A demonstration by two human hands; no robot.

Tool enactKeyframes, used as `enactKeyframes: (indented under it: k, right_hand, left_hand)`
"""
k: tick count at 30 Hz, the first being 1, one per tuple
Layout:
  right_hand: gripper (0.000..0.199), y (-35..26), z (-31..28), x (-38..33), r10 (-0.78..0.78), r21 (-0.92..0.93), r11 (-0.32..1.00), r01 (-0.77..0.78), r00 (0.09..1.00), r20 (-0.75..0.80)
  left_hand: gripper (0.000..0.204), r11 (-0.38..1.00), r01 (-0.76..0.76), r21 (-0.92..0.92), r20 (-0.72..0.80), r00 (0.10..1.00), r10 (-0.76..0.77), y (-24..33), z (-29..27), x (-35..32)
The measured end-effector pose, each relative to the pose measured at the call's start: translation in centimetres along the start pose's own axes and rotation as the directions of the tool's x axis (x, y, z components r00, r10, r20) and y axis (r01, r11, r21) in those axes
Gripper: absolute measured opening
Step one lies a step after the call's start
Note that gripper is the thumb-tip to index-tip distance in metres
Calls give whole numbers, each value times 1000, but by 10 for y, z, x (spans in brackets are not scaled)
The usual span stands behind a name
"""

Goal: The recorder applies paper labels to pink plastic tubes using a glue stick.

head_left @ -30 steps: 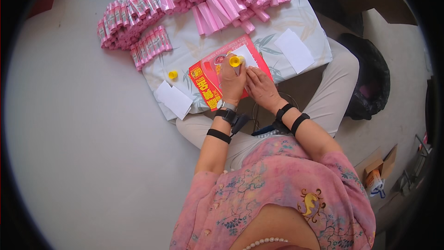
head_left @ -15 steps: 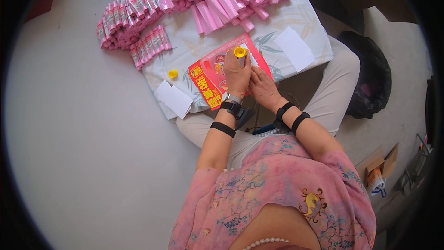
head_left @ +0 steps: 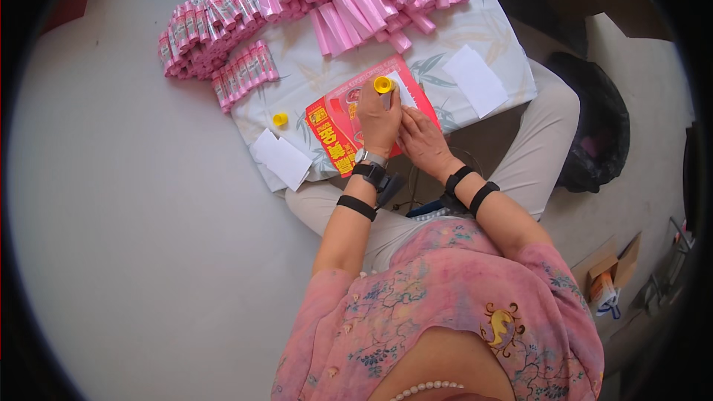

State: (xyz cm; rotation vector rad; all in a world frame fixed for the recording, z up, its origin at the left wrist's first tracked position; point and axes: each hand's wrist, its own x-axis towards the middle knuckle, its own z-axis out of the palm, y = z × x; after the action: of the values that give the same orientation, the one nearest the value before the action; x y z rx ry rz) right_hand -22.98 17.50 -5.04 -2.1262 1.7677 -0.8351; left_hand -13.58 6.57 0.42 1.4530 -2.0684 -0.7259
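My left hand (head_left: 379,125) is closed around a glue stick (head_left: 383,85), whose round yellow end points up from the fist. Beneath it, partly covered by both hands, a white slip of paper (head_left: 405,93) lies on a red and yellow printed sheet (head_left: 333,134). My right hand (head_left: 426,141) rests with outstretched fingers at the slip's near edge, its fingertips close to the left hand. The glue stick's lower end is hidden. A yellow cap (head_left: 280,119) stands on the tablecloth left of the printed sheet.
Folded white papers (head_left: 284,160) lie at the table's near left corner, more white paper (head_left: 475,82) on the right. Pink rolls (head_left: 364,7) are heaped at the back; banded ones (head_left: 245,74) form a row. A black bag (head_left: 594,134) and an open carton (head_left: 613,267) stand right.
My left hand and the glue stick have shifted very slightly left. The rest of the view has moved a few pixels; both hands keep their hold and place.
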Motion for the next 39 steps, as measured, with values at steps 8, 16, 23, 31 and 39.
enactKeyframes:
  k: [8,16,23,31,39]
  right_hand:
    - [54,-1,-4,1,0,-44,999,1,1000,14]
    - [52,-1,-1,1,0,-49,999,0,1000,14]
    - [52,0,0,0,3,-35,999,-3,1000,5]
    - [56,-2,-4,1,12,-61,998,-9,999,44]
    - [55,-2,-2,2,-4,-53,999,6,999,33]
  left_hand:
    - [31,974,131,-188,-24,990,-137,-13,-21,-11]
    - [25,999,-37,-8,-119,992,36,-8,9,5]
    - [24,995,-97,12,-105,990,97,-16,-2,3]
    - [30,986,129,-104,-58,989,-135,-15,-13,-1]
    - [29,997,34,-71,-30,999,-36,-12,-6,5]
